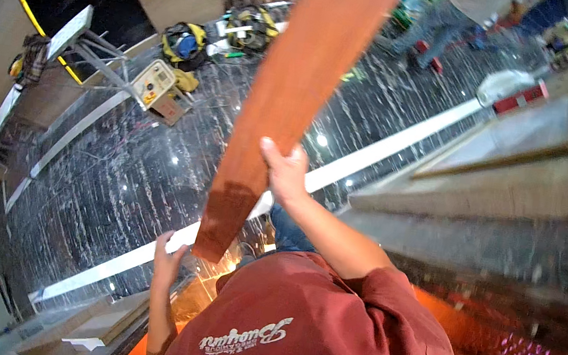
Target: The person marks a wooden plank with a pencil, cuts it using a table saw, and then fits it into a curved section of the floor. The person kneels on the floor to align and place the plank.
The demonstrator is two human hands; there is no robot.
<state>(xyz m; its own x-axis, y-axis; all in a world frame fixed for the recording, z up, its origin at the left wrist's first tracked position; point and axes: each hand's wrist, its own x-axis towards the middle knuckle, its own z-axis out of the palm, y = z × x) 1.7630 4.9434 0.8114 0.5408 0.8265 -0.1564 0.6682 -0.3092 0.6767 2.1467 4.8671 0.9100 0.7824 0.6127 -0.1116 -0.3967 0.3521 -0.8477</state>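
A long reddish wooden plank (288, 97) stands tilted above the dark glossy marble floor (115, 174). The right hand (285, 170) wraps around its edge near the lower part, fingers curled on it. The left hand (167, 259) touches the bottom end, fingers spread. A yellow tool bag (183, 43) lies well apart.

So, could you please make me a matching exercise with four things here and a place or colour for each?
Things:
1. board
2. left hand
3. right hand
4. yellow machine

Descriptions:
a. on the dark floor, upper left
b. by the board's lower end
c. reddish brown, slanting up
d. gripping the board's edge midway

Pairs: 1-c, 2-b, 3-d, 4-a.
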